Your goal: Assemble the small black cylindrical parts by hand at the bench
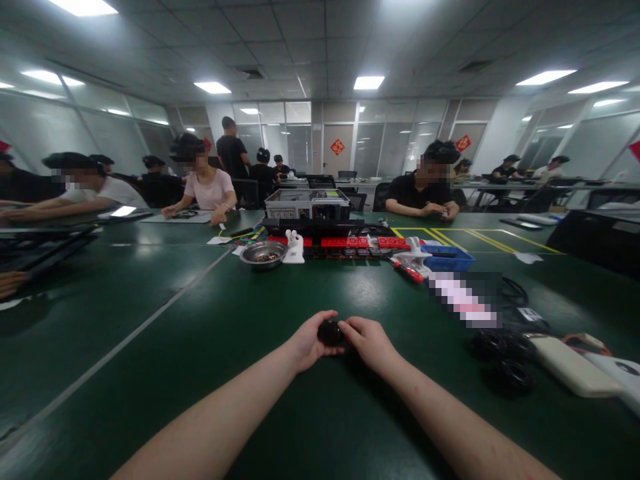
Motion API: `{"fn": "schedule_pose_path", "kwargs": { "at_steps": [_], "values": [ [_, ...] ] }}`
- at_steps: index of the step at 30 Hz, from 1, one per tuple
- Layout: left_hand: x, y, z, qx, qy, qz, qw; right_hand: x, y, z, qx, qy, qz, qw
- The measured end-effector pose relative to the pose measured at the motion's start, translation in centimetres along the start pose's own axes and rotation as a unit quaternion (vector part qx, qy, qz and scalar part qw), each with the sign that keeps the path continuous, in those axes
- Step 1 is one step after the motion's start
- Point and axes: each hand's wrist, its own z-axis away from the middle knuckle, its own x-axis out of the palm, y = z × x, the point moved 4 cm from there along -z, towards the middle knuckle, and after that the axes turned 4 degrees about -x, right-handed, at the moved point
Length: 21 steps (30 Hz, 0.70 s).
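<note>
My left hand [307, 347] is wrapped round a small black round part [329, 332], thumb above and fingers beneath it. Its exact kind is too dark to make out. From the right, my right hand [373, 343] pinches the edge of the same part with thumb and fingertips. Both hands are held close together over the green table [240, 393]. Several black ring-shaped parts [515, 375] lie on the table to the right, and a metal bowl [263, 255] with small copper-coloured pieces stands beyond my hands.
Past my hands, a row of red and black parts [345, 243] lies before an open metal computer case [307, 205]. A blue tray [447, 259], red-handled pliers [409, 272] and a cream-coloured block [575, 365] are to the right. Co-workers sit across and to the left.
</note>
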Motion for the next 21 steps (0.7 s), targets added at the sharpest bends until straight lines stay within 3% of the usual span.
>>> {"fn": "schedule_pose_path", "kwargs": {
  "at_steps": [7, 13, 17, 21],
  "values": [
    [0.3, -0.1, 0.2, -0.014, -0.012, -0.109, 0.994, -0.6, -1.8, 0.8, -0.057, 0.010, 0.097, 0.994],
    [0.0, 0.1, 0.1, 0.017, 0.014, -0.073, 0.997, -0.7, -2.7, 1.2, -0.109, 0.023, 0.099, 0.989],
    [0.0, 0.1, 0.0, 0.040, 0.012, -0.058, 0.997, -0.6, -1.5, 0.8, -0.050, 0.053, 0.049, 0.996],
    [-0.2, 0.0, -0.1, 0.038, 0.029, -0.024, 0.999, -0.3, -0.1, 0.1, 0.004, 0.033, 0.083, 0.996]
  ]
}}
